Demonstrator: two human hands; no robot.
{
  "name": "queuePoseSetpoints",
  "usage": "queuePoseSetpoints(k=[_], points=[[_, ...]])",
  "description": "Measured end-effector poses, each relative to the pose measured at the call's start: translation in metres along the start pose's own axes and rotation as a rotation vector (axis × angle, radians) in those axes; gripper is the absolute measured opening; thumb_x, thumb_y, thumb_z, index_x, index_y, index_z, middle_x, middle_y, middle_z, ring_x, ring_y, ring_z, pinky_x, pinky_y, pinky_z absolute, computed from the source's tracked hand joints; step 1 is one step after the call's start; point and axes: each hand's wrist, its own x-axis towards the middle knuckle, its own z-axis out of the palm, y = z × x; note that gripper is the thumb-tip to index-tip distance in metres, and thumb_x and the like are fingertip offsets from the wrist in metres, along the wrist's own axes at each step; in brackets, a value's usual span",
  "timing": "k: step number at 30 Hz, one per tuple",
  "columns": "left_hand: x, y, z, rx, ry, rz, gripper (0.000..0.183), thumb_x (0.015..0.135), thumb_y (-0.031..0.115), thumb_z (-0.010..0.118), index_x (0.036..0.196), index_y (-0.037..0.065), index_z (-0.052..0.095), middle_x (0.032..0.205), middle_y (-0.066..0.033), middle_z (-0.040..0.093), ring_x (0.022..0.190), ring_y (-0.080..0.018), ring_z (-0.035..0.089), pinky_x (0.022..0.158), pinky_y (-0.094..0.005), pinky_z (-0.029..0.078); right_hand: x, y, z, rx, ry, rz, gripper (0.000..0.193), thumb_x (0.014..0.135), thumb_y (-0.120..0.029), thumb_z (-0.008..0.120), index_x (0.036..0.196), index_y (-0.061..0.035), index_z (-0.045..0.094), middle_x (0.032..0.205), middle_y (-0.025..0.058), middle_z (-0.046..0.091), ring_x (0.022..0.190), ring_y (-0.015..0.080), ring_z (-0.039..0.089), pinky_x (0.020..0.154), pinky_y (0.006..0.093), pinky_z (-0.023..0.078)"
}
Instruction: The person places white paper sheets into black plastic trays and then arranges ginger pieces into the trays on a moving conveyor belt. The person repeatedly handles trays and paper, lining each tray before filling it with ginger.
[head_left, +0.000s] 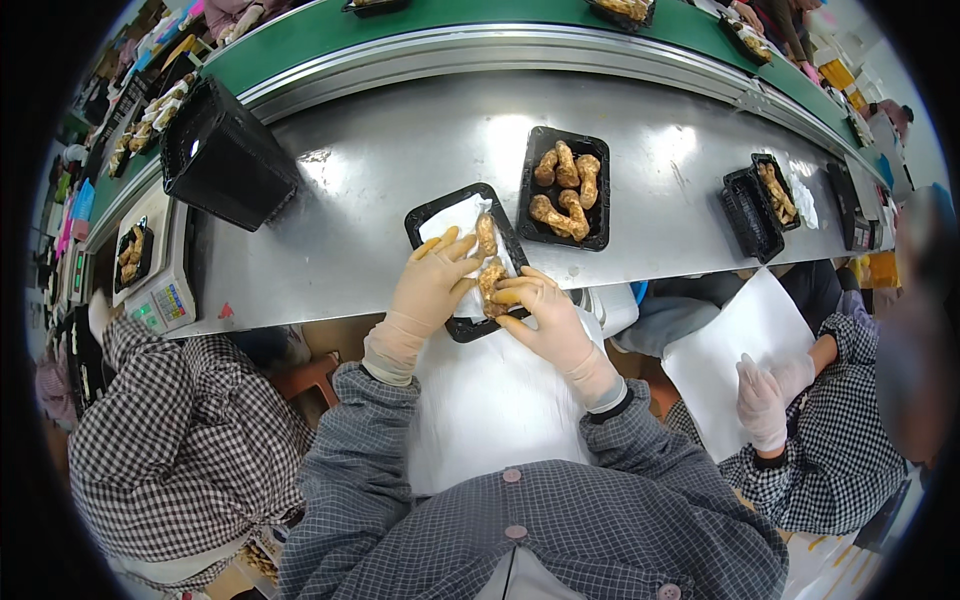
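A black plastic tray [513,240] lined with white paper [450,220] lies tilted at the table's near edge. Two brown, knobbly mushrooms rest in it: an upper mushroom [486,235] and a lower mushroom [491,278] nearer me. My left hand [430,290], in a pale glove with yellowish fingertips, reaches over the tray's left side. Its fingers are stretched apart over the paper, their tips beside the mushrooms. From the right, my gloved right hand [545,320] closes thumb and fingers on the lower mushroom. My fingers partly hide the tray's near half.
Right of my tray sits a black tray [530,190] of several mushrooms. At left stand stacked black trays [225,155] and a scale [165,290]. Beyond the metal table [400,120] runs a green conveyor [440,25]. Co-workers in checked sleeves [840,440] sit on both sides.
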Motion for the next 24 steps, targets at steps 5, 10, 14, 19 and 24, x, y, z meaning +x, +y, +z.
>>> queuePoseSetpoints(k=[5, 10, 14, 19, 24], points=[[-0.002, 0.0, 0.019, -0.021, 0.167, -0.043, 0.032, 0.083, -0.002, 0.06, 0.113, 0.01, 0.065, 0.132, -0.0095, 0.061, 0.132, -0.0318, 0.049, 0.11, -0.0466, 0.036, 0.005, -0.011, 0.002, -0.086, -0.012, 0.028, 0.027, 0.075, -0.01, 0.078, 0.099, -0.0092, 0.065, 0.099, 0.0067, 0.068, 0.096, 0.0277, 0.064, 0.104, 0.0474, 0.045], [-0.003, -0.004, 0.025, -0.102, 0.327, 0.015, 0.034, 0.082, -0.007, 0.053, 0.109, 0.008, 0.066, 0.121, -0.0102, 0.066, 0.126, -0.0317, 0.055, 0.108, -0.0465, 0.037, 0.001, 0.0, -0.001, -0.005, -0.017, 0.085, 0.028, 0.075, -0.008, 0.076, 0.101, -0.0095, 0.063, 0.098, 0.0081, 0.068, 0.096, 0.028, 0.064, 0.106, 0.0487, 0.043], [-0.003, -0.006, 0.029, -0.178, 0.351, -0.035, 0.039, 0.081, -0.011, 0.049, 0.111, 0.009, 0.065, 0.118, -0.0103, 0.068, 0.126, -0.0307, 0.056, 0.109, -0.0472, 0.037, 0.005, -0.007, -0.001, -0.082, -0.039, 0.074, 0.029, 0.076, -0.006, 0.073, 0.102, -0.0091, 0.062, 0.096, 0.0091, 0.067, 0.093, 0.0286, 0.065, 0.106, 0.0491, 0.043], [-0.001, -0.001, 0.025, -0.24, 0.364, -0.077, 0.047, 0.078, -0.015, 0.043, 0.112, 0.009, 0.065, 0.116, -0.01, 0.07, 0.127, -0.0292, 0.056, 0.111, -0.0463, 0.036, 0.009, -0.016, 0.003, -0.146, -0.05, 0.142, 0.03, 0.075, -0.006, 0.072, 0.103, -0.0073, 0.062, 0.093, 0.0106, 0.067, 0.091, 0.0299, 0.065, 0.107, 0.0491, 0.043], [0.001, 0.001, 0.018, -0.428, 0.368, -0.151, 0.055, 0.074, -0.017, 0.036, 0.111, 0.007, 0.067, 0.112, -0.0104, 0.071, 0.127, -0.0294, 0.056, 0.114, -0.0459, 0.032, 0.009, -0.012, 0.005, -0.103, -0.042, 0.146, 0.032, 0.074, -0.005, 0.074, 0.103, -0.007, 0.062, 0.092, 0.0113, 0.068, 0.09, 0.0309, 0.066, 0.109, 0.0497, 0.042]])
